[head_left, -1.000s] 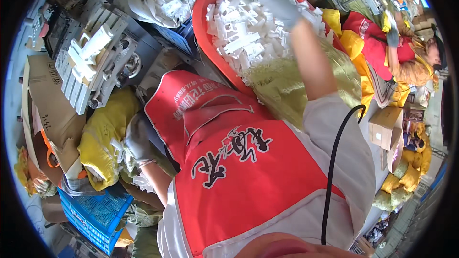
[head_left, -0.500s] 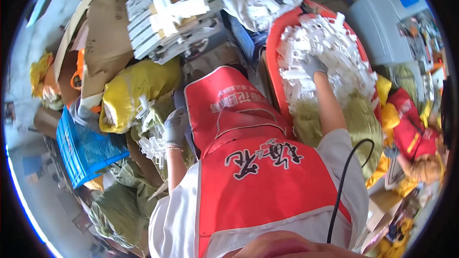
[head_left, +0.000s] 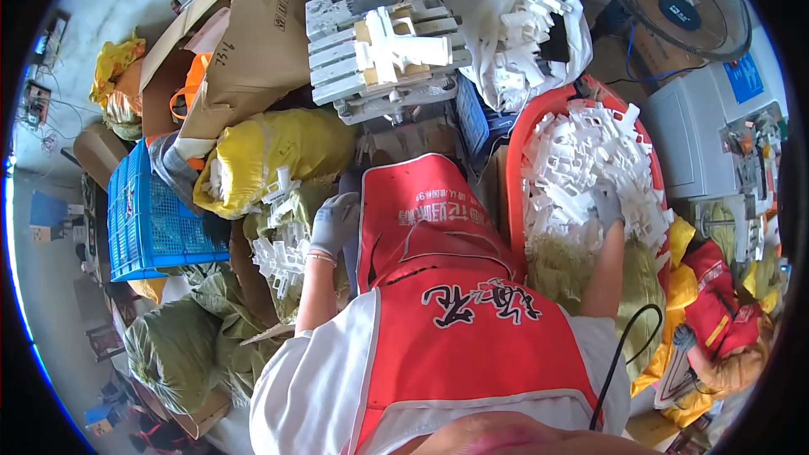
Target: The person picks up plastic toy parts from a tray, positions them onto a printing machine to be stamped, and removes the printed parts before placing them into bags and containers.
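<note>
My right hand point(head_left: 605, 205), in a grey-white glove, is down among small white plastic parts point(head_left: 573, 156) heaped in a red tub point(head_left: 516, 170). Its fingertips are partly lost in the heap, so whether they grip a part cannot be made out. To the left, my gloved left hand point(head_left: 335, 221) lies on my thigh beside the red apron point(head_left: 413, 236), fingers stretched out and nothing seen in them. Close to its left, more white parts point(head_left: 282, 261) spill from a greenish sack. Ahead, a white pistol-shaped plastic piece point(head_left: 400, 49) sits on a slotted metal machine bed point(head_left: 333, 59).
A white bag point(head_left: 573, 21) of parts stands behind the tub, near a fan point(head_left: 678, 8). On the left are a yellow sack point(head_left: 291, 147), a cardboard box point(head_left: 244, 50) and a blue crate point(head_left: 164, 219). Another person point(head_left: 716, 303) is at the far right.
The view has shifted, bringing the fan and more of the machine into sight. My right hand has drawn back toward me within the heap. My left hand stays by my thigh.
</note>
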The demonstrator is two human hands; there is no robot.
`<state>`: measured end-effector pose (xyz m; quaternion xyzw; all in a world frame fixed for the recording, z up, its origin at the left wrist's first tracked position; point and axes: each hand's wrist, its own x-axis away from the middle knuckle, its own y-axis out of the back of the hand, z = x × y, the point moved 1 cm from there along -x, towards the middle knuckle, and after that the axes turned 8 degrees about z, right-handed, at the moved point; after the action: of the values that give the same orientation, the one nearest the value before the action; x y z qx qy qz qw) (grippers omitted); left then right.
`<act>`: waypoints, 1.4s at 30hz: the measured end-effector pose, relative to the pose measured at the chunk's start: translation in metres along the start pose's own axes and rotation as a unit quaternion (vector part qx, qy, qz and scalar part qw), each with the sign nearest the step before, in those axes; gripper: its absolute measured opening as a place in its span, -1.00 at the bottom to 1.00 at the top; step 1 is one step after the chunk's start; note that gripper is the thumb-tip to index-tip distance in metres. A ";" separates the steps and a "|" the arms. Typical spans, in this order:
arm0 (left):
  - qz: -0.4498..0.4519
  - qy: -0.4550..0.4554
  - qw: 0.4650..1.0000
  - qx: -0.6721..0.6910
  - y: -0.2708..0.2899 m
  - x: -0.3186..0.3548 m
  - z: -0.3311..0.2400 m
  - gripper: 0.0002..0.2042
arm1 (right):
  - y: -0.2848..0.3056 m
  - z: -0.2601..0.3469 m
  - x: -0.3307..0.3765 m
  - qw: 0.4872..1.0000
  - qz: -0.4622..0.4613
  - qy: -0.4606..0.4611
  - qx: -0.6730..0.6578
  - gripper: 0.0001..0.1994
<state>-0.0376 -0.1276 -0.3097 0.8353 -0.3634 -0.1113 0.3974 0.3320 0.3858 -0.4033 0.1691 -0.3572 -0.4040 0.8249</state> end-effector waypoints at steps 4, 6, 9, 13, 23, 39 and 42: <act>-0.024 -0.020 1.000 0.005 0.010 -0.008 -0.003 -0.78 | 0.006 0.051 0.067 0.991 0.116 0.028 0.060 -0.68; -0.061 -0.062 0.996 -0.016 0.015 -0.016 -0.010 -0.79 | 0.005 0.044 0.076 0.991 0.110 0.066 0.043 -0.62; -0.067 -0.051 0.996 0.023 0.026 -0.023 -0.022 -0.78 | 0.004 0.035 0.083 0.969 0.185 0.140 0.090 -0.53; -0.084 -0.074 0.994 0.002 0.039 -0.027 -0.030 -0.78 | 0.012 0.060 0.100 0.968 0.216 0.078 0.100 -0.53; -0.182 -0.140 0.973 0.014 0.071 -0.049 -0.062 -0.78 | -0.029 0.079 0.103 0.898 0.046 0.119 -0.420 -0.70; -0.231 -0.200 0.951 -0.047 0.125 -0.099 -0.120 -0.75 | -0.083 0.104 0.115 0.876 0.171 0.153 -0.424 -0.65; -0.211 -0.229 0.947 -0.080 0.128 -0.114 -0.125 -0.71 | -0.081 0.102 0.121 0.846 0.178 0.150 -0.480 -0.63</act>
<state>-0.1259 -0.0294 -0.1433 0.8104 -0.2496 -0.4098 0.3361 0.2644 0.2419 -0.3240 -0.2561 -0.0143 -0.3412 0.9043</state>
